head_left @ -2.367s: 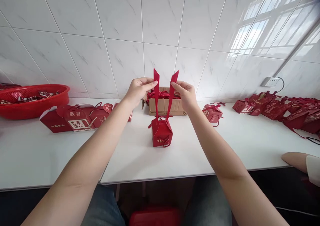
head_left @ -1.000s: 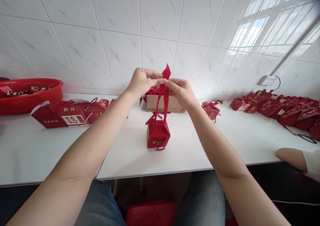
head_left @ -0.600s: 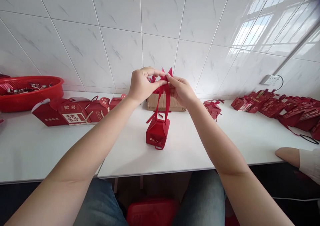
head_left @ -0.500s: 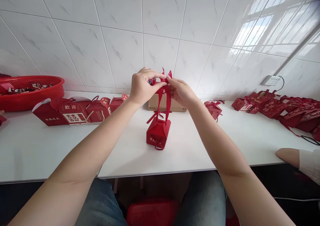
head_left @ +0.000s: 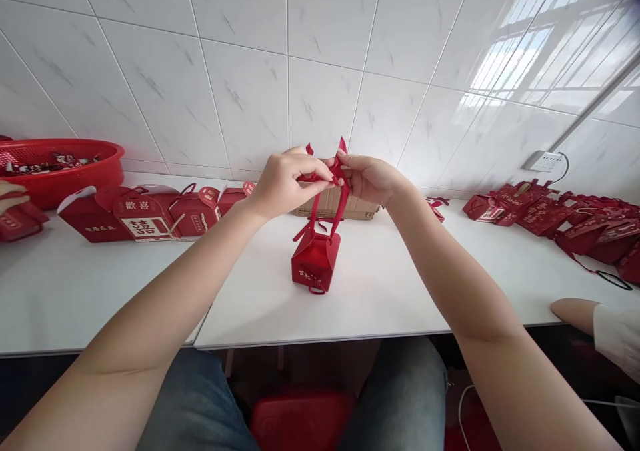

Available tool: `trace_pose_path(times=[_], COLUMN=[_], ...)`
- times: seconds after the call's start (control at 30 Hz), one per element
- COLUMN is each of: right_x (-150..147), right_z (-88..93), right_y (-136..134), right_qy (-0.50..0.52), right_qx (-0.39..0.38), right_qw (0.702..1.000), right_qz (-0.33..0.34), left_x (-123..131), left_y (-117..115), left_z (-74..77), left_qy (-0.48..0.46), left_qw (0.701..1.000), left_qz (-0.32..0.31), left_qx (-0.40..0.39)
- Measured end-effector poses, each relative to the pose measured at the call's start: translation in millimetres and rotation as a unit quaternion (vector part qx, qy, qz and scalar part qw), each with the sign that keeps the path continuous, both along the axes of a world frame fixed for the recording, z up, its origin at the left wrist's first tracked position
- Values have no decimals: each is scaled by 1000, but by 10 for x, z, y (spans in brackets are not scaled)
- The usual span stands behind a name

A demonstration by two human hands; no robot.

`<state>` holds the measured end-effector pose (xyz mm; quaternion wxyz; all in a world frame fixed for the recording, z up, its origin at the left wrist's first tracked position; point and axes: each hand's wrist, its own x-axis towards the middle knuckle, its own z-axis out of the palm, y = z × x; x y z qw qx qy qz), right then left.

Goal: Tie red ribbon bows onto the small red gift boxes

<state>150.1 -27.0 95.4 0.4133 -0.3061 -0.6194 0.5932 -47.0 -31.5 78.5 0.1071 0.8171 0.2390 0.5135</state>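
Observation:
A small red gift box [head_left: 314,261] stands upright on the white table in front of me, its top drawn together. A red ribbon [head_left: 340,210] rises in two strands from its top to my fingers. My left hand [head_left: 295,179] pinches the ribbon between thumb and forefinger, where the strands cross. Close beside it, my right hand [head_left: 373,178] also grips the ribbon, with one pointed end sticking up above the fingers. The crossing itself is partly hidden by my fingertips. A dark red cord loop hangs at the box's front.
Behind my hands lies a cardboard box [head_left: 340,206] against the tiled wall. Red boxes [head_left: 145,214] stand in a row at left, near a red plastic basket [head_left: 100,178]. Many red boxes [head_left: 540,214] crowd the right. Another person's hand [head_left: 13,194] and an arm [head_left: 575,309] show at the edges.
My hands have shifted slightly down, and the ribbon ends have moved apart, one now above each hand. At the far left, another person's hand has come into view with a red box.

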Motion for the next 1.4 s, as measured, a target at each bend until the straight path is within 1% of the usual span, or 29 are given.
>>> trace_pose_path(times=[0.07,0.13,0.23,0.3,0.33,0.37,0.4,0.47,0.53,0.57,0.63,0.7,0.73,0.8,0.9,0.97,1.07,1.17,1.27,1.33,1.4], right_x=[25,33,10,-22,-39,-55,-69,-87,-91,-88,-75,-58,-48,-30,-10,-6,-11,-9,14,38,66], right_z=[-7,-5,41,99,129,157,177,191,167,143,85,27,1,-41,-84,-107,-138,-159,-168,-180,-206], right_y=[16,20,-22,-80,-113,-145,-173,-211,-222,-218,-201,-176,-163,-142,-132,-139,-156,-173,-205,-232,-253], right_qy=[-3,-9,-39,-96,-137,-180,-220,-277,-295,-295,-291,-285,-281,-269,-254,-248,-236,-221,-212,-200,-178], right_qx=[-10,-11,32,101,148,202,261,380,471,500,535,551,556,560,562,557,545,535,519,498,466], right_qw=[1000,1000,999,989,975,954,927,863,812,796,777,768,765,764,767,772,784,795,808,827,853], right_qz=[18,26,0,-58,-94,-129,-157,-185,-180,-172,-160,-159,-162,-172,-179,-180,-183,-179,-179,-169,-154], left_x=[-28,-42,-34,-13,1,18,38,83,133,158,202,234,245,257,260,258,261,277,293,295,284], left_y=[39,82,117,110,99,88,77,71,89,104,137,160,167,174,182,190,203,205,188,173,163], left_z=[-74,-137,-206,-243,-258,-268,-272,-254,-196,-157,-71,6,36,72,77,63,45,50,58,50,29], left_qy=[43,81,119,117,97,62,15,-86,-147,-159,-161,-162,-167,-182,-184,-174,-175,-176,-171,-170,-171], left_qw=[999,996,991,990,992,996,998,995,976,961,925,889,874,851,835,832,836,843,842,840,838], left_qz=[7,17,20,13,11,13,19,26,1,-27,-98,-161,-184,-211,-228,-233,-227,-218,-220,-221,-219], left_qx=[31,43,55,71,75,69,51,-33,-161,-224,-330,-397,-418,-445,-466,-473,-469,-459,-462,-465,-469])
